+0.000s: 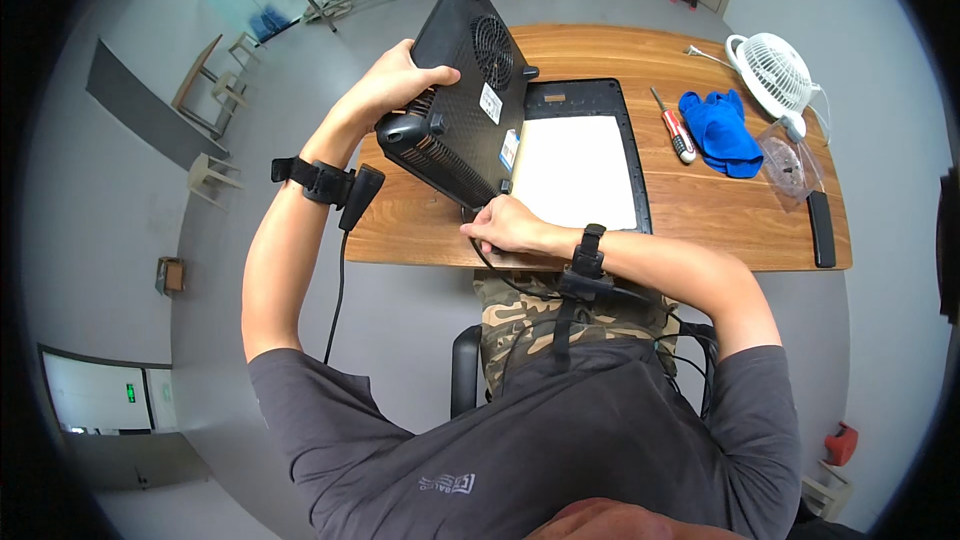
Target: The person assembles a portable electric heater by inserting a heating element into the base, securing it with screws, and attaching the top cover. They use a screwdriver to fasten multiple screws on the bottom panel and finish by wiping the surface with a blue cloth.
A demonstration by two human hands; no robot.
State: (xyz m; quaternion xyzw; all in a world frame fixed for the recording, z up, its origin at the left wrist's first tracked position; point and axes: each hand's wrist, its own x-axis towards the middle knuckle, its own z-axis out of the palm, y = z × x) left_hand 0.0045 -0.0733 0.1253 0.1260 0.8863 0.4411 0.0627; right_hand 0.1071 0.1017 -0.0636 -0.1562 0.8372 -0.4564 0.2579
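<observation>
My left hand (pixel 398 82) grips the upper left side of a black induction cooker base (pixel 462 105), thumb on its underside and fingers behind. The base stands tilted on edge, showing a round fan grille, vent slots, small feet and white labels. Beside it on the table lies the cooker's black top panel (pixel 637 180), with a white sheet (pixel 580 172) covering most of it. My right hand (pixel 503 227) is at the base's lower near corner, thumb and fingers pinched together. A black cord runs down from there; what the fingers hold is hidden.
On the wooden table's (pixel 690 225) right lie a red-and-white screwdriver (pixel 678 133), a blue cloth (pixel 722 133), a clear plastic bag (pixel 788 166), a black bar-shaped object (pixel 821 230) and a white fan (pixel 775 72). A cable hangs from the black strap (pixel 322 182) on my left wrist.
</observation>
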